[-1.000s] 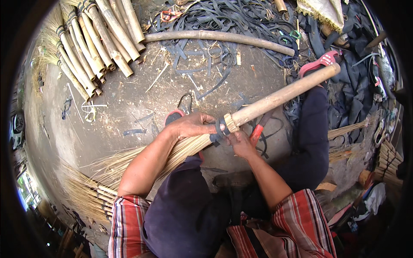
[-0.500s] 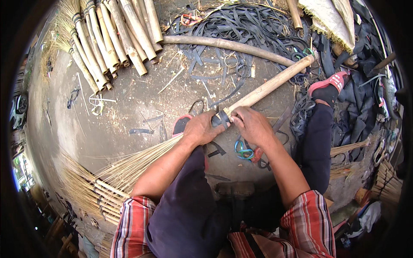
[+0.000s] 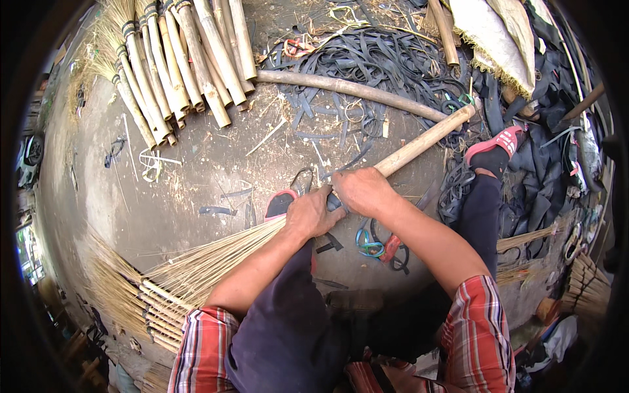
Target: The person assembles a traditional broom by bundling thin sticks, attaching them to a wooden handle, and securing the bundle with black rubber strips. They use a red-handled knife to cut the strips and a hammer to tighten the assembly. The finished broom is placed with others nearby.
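A stick broom lies slantwise across my lap, its bamboo handle [image 3: 426, 141] pointing to the far right and its pale bristles [image 3: 223, 255] fanning out under my left forearm. My left hand [image 3: 311, 213] is closed around the bristles' bound end, where they meet the handle. Over the same joint, my right hand [image 3: 367, 191] is closed, knuckles up, its fingertips mostly hidden. A dark rubber strip [image 3: 334, 202] wraps the joint and shows between the two hands; the right fingers appear to grip it.
Several bamboo-handled brooms [image 3: 190, 72] lie at the far left. A heap of black rubber strips [image 3: 373, 56] is at the back, with a curved pole [image 3: 347, 85] before it. More brooms [image 3: 160, 314] lie at left. A blue looped cord [image 3: 368, 242] and red-handled tool [image 3: 391, 247] are nearby.
My right hand has moved left and turned over the joint, now covering most of the wrapped strip. The left hand keeps its hold. The view has shifted slightly.
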Action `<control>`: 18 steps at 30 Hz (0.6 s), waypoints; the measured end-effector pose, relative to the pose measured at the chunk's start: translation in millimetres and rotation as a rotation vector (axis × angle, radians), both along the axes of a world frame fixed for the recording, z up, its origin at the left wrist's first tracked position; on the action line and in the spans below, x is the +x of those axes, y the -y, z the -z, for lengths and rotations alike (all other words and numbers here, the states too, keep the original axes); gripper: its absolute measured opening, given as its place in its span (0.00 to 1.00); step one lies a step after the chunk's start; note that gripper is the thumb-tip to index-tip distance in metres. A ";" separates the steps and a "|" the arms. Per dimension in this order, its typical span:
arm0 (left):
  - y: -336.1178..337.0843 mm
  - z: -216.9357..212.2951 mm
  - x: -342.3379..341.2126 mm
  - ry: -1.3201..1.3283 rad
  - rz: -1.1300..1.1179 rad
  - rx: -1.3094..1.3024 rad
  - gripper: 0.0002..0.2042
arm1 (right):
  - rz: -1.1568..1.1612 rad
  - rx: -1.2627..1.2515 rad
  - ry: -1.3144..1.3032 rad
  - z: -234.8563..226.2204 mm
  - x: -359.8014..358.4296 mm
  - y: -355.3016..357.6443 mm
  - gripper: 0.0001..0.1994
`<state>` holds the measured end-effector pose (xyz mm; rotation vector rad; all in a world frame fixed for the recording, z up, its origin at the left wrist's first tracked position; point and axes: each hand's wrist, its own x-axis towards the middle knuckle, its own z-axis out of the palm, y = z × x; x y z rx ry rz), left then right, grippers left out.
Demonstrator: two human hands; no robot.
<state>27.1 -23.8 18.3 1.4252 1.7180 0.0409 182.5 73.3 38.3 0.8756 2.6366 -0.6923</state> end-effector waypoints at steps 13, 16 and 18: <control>0.4 45.1 -21.0 0.328 -0.260 -0.020 0.42 | 0.524 -0.185 -0.466 45.5 57.3 71.4 0.08; -2.4 45.7 -22.7 0.358 -0.299 0.020 0.42 | 0.702 -0.219 -0.492 61.8 35.7 103.1 0.08; -6.0 42.3 -23.8 0.377 -0.327 -0.053 0.44 | 0.850 -0.342 -0.443 64.6 25.1 115.7 0.09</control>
